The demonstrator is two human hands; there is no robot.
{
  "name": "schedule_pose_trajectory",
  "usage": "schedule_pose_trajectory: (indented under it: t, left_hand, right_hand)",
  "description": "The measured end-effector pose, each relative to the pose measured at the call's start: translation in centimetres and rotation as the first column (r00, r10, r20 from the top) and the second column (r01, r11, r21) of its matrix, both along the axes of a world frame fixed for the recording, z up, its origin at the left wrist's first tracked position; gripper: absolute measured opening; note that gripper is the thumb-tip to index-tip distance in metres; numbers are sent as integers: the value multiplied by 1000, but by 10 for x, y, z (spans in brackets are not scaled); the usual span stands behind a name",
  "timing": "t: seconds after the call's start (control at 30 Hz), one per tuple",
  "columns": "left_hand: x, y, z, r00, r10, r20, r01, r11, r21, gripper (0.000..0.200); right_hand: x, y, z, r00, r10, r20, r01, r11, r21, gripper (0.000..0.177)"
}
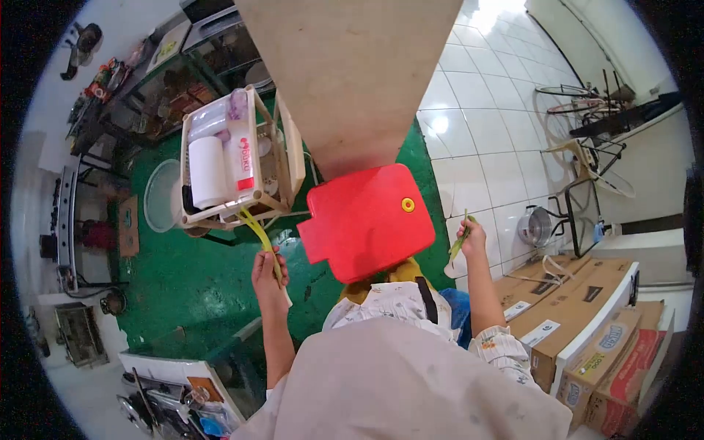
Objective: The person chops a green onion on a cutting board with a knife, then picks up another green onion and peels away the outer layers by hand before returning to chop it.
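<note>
My left hand (270, 273) is closed around a bundle of yellow-green stalks (254, 226), with the upper ends reaching toward the rack and a pale end showing below the fingers. Off to the right, my right hand (473, 240) grips a thin green stalk (457, 246), which slants down to the left out of the fingers. Between the two hands lies a flat red plastic board (370, 220) with a tab at its left and a yellow-ringed hole. Neither hand touches it. What supports the board is mostly hidden beneath it.
Ahead stands a wooden panel (350, 81). At the left, a shelf rack (192, 218) holds a white roll (207, 172) and packets. Cardboard boxes (572, 304) are stacked at the right, near a metal pot (535, 226). A bicycle (587, 99) stands by the wall.
</note>
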State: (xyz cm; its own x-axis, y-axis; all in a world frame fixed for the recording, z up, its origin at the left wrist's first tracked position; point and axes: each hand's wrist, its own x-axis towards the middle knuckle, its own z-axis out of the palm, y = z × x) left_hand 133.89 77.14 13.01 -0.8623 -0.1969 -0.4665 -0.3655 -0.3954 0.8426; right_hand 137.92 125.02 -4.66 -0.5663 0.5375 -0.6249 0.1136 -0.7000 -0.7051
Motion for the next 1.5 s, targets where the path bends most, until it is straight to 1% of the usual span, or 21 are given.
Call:
schedule_pose_trajectory:
  t: [0.07,0.17,0.23,0.27,0.33,0.37,0.53,0.6,0.63,0.73,0.8,0.87,0.93,1.07,1.1,1.17,1.27,1.37,1.43,1.47,1.5]
  left_hand:
    - [6,-11,-7,1000,28,-13,-28,999,-29,16]
    - [8,-20,-17,999,39,-37,-41,998,-42,17]
    - [8,-18,-18,997,73,-2,-73,997,-11,18]
    - [6,-16,-18,997,75,-2,-75,997,-9,18]
    - [0,-9,-17,998,65,1,-65,998,-25,17]
    - [-7,-6,-18,997,71,-5,-71,997,-21,17]
    - [-11,11,-8,991,126,-47,-124,991,41,17]
    - [-7,12,-6,987,159,-30,-158,987,26,17]
    - [-5,11,-7,986,168,-17,-168,986,20,17]
    - [2,1,-17,988,153,-3,-153,988,12,17]
    - [6,-5,-19,990,140,2,-140,990,9,18]
    - [13,-13,-21,991,132,7,-133,991,4,18]
    - [16,-19,-24,993,117,-7,-117,993,-15,17]
    - [20,-26,-21,995,92,-22,-92,996,13,17]
    - [20,-25,-20,995,96,3,-96,995,-10,16]
    - [17,-22,-20,995,97,29,-96,995,-34,16]
    - [18,-18,-20,994,103,37,-102,994,-32,15]
    - [16,-8,-23,997,56,62,-51,996,-74,16]
    - [14,11,-22,988,-3,157,16,996,-83,17]
    - [15,21,-24,987,-9,161,23,996,-83,17]
    - [15,31,-29,985,-89,149,101,992,-76,17]
  right_hand:
    - [-3,-4,-7,1000,25,-6,-25,1000,-19,16]
    - [-10,-8,-1,999,-16,41,16,1000,-6,15]
    - [-9,-4,0,999,2,42,-4,999,33,8]
    - [-8,-2,1,999,5,43,-6,999,36,8]
    - [-5,14,-7,999,36,31,-37,999,25,9]
    - [-5,21,-16,998,9,59,-10,1000,29,10]
    - [-5,40,-22,991,39,129,-42,999,22,12]
    - [-9,41,-29,983,71,167,-75,997,15,14]
    - [-13,42,-31,985,55,164,-58,998,13,15]
    - [-17,34,-25,987,31,157,-35,999,21,16]
    - [-17,24,-20,992,67,106,-78,991,105,16]
    - [-8,10,-14,994,45,105,-56,993,106,18]
    - [-1,5,-17,993,67,97,-74,995,71,20]
    - [25,-4,-28,987,5,163,-21,995,97,22]
    - [32,-4,-30,987,2,159,-18,995,96,22]
    - [44,-1,-35,977,-43,207,25,996,87,21]
    - [60,9,-44,973,-34,229,13,995,94,19]
    - [64,9,-38,969,-48,243,23,994,102,15]
    - [62,11,-38,971,-43,235,22,996,90,13]
    - [59,13,-39,974,-35,223,18,997,79,11]
    - [54,14,-38,974,-40,225,22,997,80,11]
